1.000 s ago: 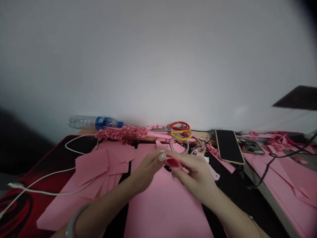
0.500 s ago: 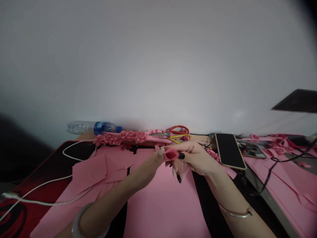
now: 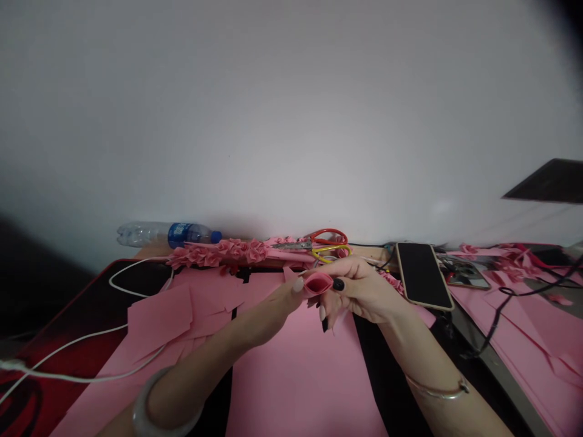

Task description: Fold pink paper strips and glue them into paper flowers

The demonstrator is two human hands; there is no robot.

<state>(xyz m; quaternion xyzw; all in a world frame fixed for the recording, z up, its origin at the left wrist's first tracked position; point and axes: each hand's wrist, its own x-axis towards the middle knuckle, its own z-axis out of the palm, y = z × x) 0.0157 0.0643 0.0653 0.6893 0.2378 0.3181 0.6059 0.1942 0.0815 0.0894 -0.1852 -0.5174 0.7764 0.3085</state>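
A small piece of rolled pink paper [image 3: 317, 283] is held between both hands, its open end facing the camera. From the left, my left hand [image 3: 277, 306] pinches its edge with a pale-nailed thumb. On the other side my right hand [image 3: 364, 288] grips it, a black-nailed thumb at the rim. The fingers beneath the paper are partly hidden. Below the hands lies a large pink sheet [image 3: 305, 376]. Scissors with red and yellow handles [image 3: 314, 245] rest just behind them, beside a row of folded pink paper flowers [image 3: 223, 252].
A plastic bottle [image 3: 166, 234] lies by the wall at the back left. Pink paper squares [image 3: 159, 318] and a white cable [image 3: 91, 379] are on the left. To the right are a phone [image 3: 423, 276], a black cable [image 3: 494, 321] and more pink sheets [image 3: 523, 340].
The fingers beneath the paper have shifted slightly. Both hands still hold the rolled paper, and the camera view has moved a little.
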